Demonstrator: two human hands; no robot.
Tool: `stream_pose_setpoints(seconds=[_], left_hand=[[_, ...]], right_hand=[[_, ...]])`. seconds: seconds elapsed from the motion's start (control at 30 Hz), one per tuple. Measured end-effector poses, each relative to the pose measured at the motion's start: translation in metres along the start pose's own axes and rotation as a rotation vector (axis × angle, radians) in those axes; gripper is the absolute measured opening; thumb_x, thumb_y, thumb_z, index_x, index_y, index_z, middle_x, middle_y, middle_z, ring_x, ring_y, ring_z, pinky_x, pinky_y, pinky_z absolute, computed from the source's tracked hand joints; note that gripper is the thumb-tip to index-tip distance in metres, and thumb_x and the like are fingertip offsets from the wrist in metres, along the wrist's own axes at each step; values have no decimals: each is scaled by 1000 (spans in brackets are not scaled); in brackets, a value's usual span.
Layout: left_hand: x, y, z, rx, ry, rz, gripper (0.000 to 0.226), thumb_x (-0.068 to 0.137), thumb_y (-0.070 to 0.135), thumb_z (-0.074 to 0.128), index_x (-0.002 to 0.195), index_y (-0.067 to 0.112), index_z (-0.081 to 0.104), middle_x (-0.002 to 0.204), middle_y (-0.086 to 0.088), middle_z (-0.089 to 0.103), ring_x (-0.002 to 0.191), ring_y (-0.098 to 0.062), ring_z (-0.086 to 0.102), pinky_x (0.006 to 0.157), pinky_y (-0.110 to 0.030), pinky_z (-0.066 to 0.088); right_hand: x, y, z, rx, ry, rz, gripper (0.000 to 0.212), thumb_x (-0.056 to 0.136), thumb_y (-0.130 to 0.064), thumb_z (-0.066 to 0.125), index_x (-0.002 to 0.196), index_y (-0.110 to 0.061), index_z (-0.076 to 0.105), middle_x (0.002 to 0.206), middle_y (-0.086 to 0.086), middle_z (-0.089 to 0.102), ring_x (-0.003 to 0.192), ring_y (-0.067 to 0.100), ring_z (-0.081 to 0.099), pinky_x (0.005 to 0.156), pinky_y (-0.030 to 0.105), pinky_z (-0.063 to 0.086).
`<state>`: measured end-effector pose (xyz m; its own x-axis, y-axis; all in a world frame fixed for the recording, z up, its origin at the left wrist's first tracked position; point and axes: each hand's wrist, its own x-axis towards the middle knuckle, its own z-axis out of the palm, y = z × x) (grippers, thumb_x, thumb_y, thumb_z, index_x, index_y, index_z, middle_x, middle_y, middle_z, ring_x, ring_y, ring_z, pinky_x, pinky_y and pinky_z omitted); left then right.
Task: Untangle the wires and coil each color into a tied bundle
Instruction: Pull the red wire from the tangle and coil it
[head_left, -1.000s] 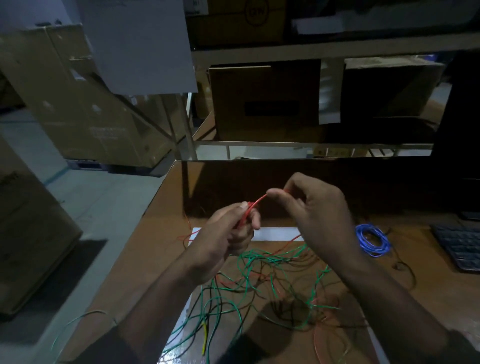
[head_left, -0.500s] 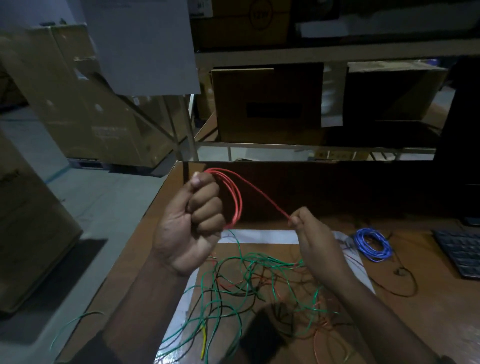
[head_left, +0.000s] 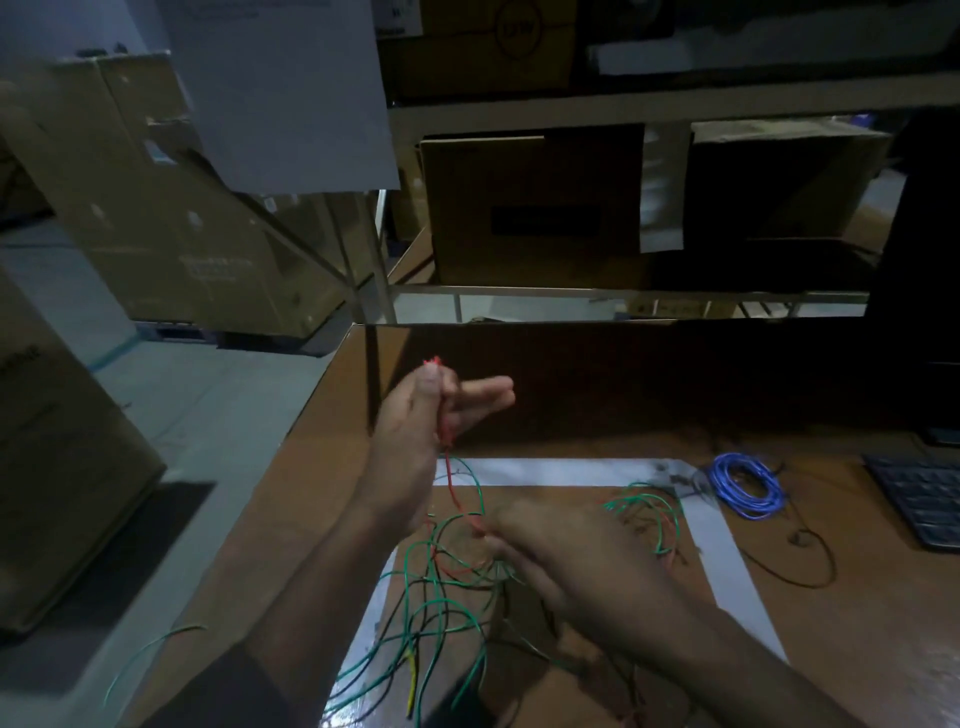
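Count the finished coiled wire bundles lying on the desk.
1: the blue coil lies on the desk at the right, just left of the keyboard. The green wires are still a loose tangle; the arms may hide others.

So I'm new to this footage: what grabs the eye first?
The red wire stretched between the raised left hand and the lower right hand, mid-frame. Under them a tangle of green wires sprawls over the table. To the right lies a coiled blue bundle.
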<state>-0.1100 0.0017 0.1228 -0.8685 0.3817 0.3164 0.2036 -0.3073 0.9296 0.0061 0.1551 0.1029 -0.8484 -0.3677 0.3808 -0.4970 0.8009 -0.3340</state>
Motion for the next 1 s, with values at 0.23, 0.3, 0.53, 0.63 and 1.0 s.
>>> stream_pose_setpoints(seconds=[0.23, 0.3, 0.53, 0.63, 1.0], left_hand=[[-21, -8, 13, 247, -147, -81, 39, 112, 31, 35, 82, 17, 56, 57, 4, 38, 49, -13, 37, 50, -27, 41], [-24, -5, 17, 128, -198, -176, 40, 112, 34, 36, 84, 17, 58, 58, 5, 29, 47, -9, 25, 46, -22, 32], [-27, 15, 12, -329, -256, -353, 35, 101, 36, 47, 71, 21, 54, 58, 7, 25, 48, -6, 16, 43, -21, 14], [-25, 17, 2, -661, -267, -409, 34, 106, 35, 42, 78, 21, 54, 58, 11, 32, 48, -5, 18, 44, -21, 14], [-4, 32, -14, -1058, -293, -229, 31, 113, 24, 20, 97, 18, 47, 75, 4, 56, 53, -5, 26, 50, -23, 23]], right_hand=[[23, 14, -33, 66, 434, 172, 30, 95, -54, 52, 89, -26, 61, 79, -10, 57, 69, 8, 55, 60, 35, 47], [27, 21, -42, 6, 473, 223, 32, 90, -58, 56, 86, -26, 58, 75, -11, 53, 65, 8, 51, 56, 31, 43], [31, 52, -51, -4, 447, 352, 53, 90, -73, 35, 79, -25, 54, 69, -8, 52, 64, 10, 52, 56, 40, 46], [24, 66, -44, 91, 442, 361, 47, 100, -63, 31, 82, -25, 51, 69, -6, 53, 63, 12, 52, 56, 47, 46], [-13, 57, 30, 324, 304, 514, 37, 103, -55, 22, 92, -26, 43, 62, 3, 49, 52, 20, 43, 51, 46, 34]])
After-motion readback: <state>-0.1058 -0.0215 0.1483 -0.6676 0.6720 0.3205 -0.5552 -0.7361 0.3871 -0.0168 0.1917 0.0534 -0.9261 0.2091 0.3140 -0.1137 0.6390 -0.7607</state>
